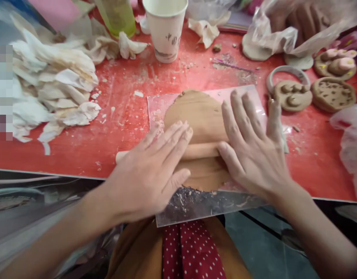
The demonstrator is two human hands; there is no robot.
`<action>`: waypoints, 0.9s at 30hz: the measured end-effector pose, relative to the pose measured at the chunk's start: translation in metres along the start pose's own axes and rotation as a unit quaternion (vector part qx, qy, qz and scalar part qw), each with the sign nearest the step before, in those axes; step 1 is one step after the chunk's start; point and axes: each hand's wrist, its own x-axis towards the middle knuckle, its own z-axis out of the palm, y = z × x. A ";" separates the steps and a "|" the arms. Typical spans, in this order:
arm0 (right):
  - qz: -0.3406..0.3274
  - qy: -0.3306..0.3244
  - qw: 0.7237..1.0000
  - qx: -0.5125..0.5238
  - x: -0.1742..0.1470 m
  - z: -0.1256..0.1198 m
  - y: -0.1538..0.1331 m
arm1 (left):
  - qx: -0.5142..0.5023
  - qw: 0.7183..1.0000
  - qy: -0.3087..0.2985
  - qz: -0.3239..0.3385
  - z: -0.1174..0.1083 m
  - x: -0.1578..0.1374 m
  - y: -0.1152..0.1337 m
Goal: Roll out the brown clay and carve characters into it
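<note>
A flat sheet of brown clay (196, 116) lies on a clear plastic sheet (207, 207), which sticks out past the table's front edge. Across the clay runs a wooden rolling pin (200, 151), its pale left end showing beyond my wrist. My left hand (155, 162) rests flat over the pin's left part, fingers stretched forward. On its right part lies my right hand (251, 143), fingers spread and palm down, the thumb touching the pin. The pin's right end is hidden under that hand.
Crumpled tissues (59, 89) cover the left of the red table (123, 97). A paper cup (167, 31) and a green-yellow container (117, 19) stand behind. At right are a ring (289, 69), decorated clay discs (293, 95) and plastic bags (352, 143); another person's hand (308, 19) is at the back.
</note>
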 end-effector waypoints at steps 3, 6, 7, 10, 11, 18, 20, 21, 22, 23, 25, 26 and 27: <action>0.000 -0.007 1.000 0.001 0.001 0.000 -0.001 | -0.005 1.000 0.003 -0.007 0.003 0.000 0.000; 0.000 0.001 1.000 0.006 0.001 0.000 -0.002 | 0.000 1.000 0.007 -0.011 0.004 -0.001 0.003; 0.001 0.003 1.000 0.008 0.000 0.000 -0.003 | 0.004 1.000 0.012 -0.010 0.005 -0.002 0.005; 0.004 0.000 1.000 0.017 -0.009 0.000 -0.008 | 0.013 0.999 0.027 -0.018 0.005 -0.008 0.014; 0.004 0.003 1.000 0.020 -0.014 0.000 -0.010 | 0.014 0.999 0.028 -0.019 0.006 -0.012 0.018; -0.004 -0.038 0.998 0.041 0.002 0.001 0.004 | -0.011 0.999 0.038 -0.014 0.014 0.003 -0.002; 0.013 -0.079 0.996 0.048 0.033 0.003 0.016 | -0.015 0.998 0.036 -0.040 0.016 0.030 -0.029; 0.025 -0.086 0.995 0.049 0.049 0.005 0.022 | -0.009 0.998 0.035 -0.054 0.016 0.044 -0.042; 0.038 -0.086 0.994 0.049 0.063 0.007 0.027 | 0.000 0.997 0.034 -0.071 0.015 0.058 -0.054; 0.049 -0.079 0.994 0.051 0.075 0.009 0.031 | 0.007 0.996 0.033 -0.087 0.014 0.070 -0.063; 0.064 -0.066 0.994 0.055 0.085 0.012 0.034 | 0.009 0.993 0.024 -0.112 0.012 0.081 -0.070; 0.060 -0.062 0.995 0.054 0.082 0.012 0.033 | 0.006 0.993 0.015 -0.118 0.011 0.079 -0.067; 0.049 -0.059 0.996 0.052 0.073 0.011 0.030 | 0.003 0.993 0.005 -0.117 0.010 0.072 -0.059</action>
